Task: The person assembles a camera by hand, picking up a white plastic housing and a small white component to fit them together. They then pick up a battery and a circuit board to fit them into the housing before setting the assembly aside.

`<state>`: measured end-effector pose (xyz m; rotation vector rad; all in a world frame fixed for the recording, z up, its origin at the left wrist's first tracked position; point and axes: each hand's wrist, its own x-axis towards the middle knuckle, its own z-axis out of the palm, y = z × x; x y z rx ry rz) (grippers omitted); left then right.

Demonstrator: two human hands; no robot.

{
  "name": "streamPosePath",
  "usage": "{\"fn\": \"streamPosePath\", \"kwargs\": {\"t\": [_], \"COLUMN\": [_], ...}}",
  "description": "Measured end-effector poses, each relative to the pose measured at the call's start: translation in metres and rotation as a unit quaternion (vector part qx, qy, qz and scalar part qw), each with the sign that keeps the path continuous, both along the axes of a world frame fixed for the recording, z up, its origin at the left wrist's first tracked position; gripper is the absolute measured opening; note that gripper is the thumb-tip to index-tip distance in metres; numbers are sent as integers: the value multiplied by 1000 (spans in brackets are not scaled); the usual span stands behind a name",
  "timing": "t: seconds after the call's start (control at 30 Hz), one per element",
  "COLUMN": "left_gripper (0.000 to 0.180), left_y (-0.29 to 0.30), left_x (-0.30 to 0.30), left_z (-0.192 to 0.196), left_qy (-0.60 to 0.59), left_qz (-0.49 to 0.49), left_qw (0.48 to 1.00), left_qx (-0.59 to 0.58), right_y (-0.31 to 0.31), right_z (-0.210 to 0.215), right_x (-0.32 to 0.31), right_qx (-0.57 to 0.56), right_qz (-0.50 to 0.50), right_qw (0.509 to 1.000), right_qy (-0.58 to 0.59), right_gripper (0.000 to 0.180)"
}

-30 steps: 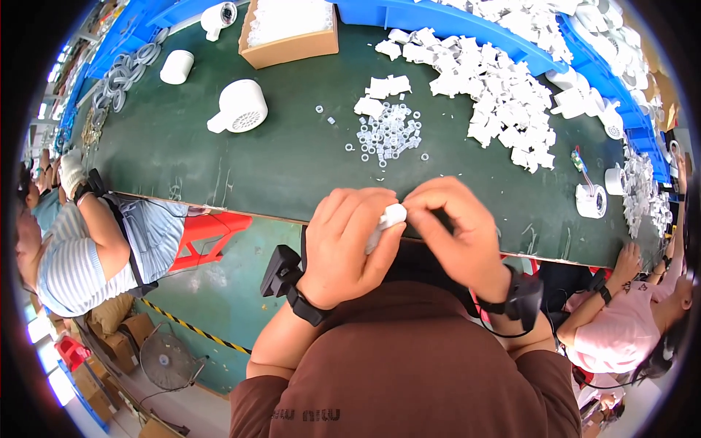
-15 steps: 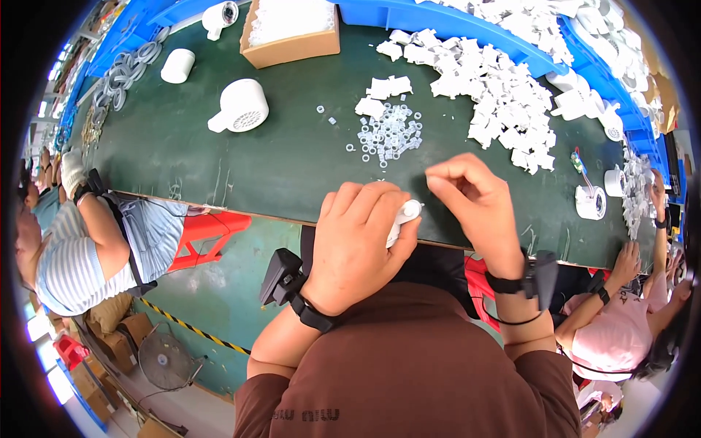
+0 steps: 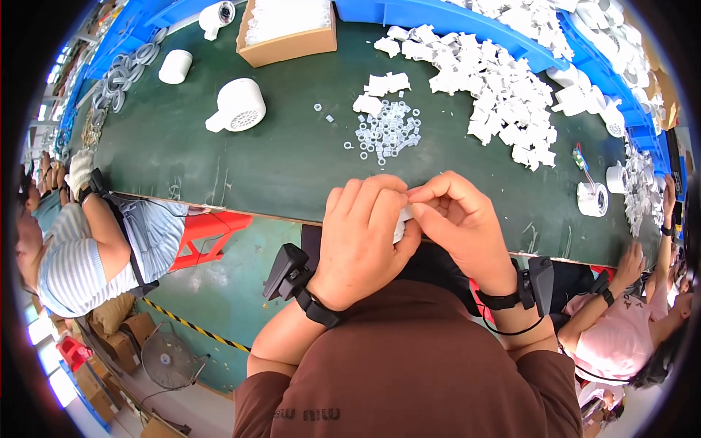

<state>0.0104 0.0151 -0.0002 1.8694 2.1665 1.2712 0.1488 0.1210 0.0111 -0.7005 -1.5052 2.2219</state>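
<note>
My left hand (image 3: 359,244) is closed round a small white plastic part (image 3: 399,229) at the table's near edge. Most of that part is hidden by the fingers. Thumb and forefinger of my right hand (image 3: 471,232) are pinched together against the part's upper end, touching my left fingertips. Whatever lies in that pinch is too small or too covered to make out. Just beyond my hands lies a loose pile of small translucent rings (image 3: 394,135), with a few white plastic pieces (image 3: 367,105) at its far side.
A large heap of white plastic pieces (image 3: 504,102) spreads to the right, before blue bins (image 3: 409,12). A cardboard box (image 3: 288,50) and a white rounded housing (image 3: 241,106) stand farther left. Co-workers sit on both sides; a red stool (image 3: 219,235) is at left.
My right hand has moved left and in, from apart to touching the white plastic part. Its fingers now cover the round end that showed before. My left hand keeps its hold.
</note>
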Motion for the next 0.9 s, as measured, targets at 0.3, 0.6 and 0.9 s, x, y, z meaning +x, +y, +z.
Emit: {"fn": "streamPosePath", "kwargs": {"t": [0.3, 0.6, 0.9], "left_gripper": [36, 36, 47], "left_y": [-3, -6, -10], "left_x": [3, -6, -109], "left_z": [-11, -6, 1], "left_qy": [-18, -11, 176], "left_qz": [37, 12, 115], "left_qw": [997, 999, 976], "left_qx": [63, 47, -50], "right_y": [-9, -15, 26], "right_z": [6, -10, -5], "right_x": [-3, -5, 35], "right_qx": [-39, 0, 531], "right_qz": [-55, -55, -171], "right_qw": [998, 998, 821], "right_qy": [9, 20, -119], "right_gripper": [14, 17, 15]}}
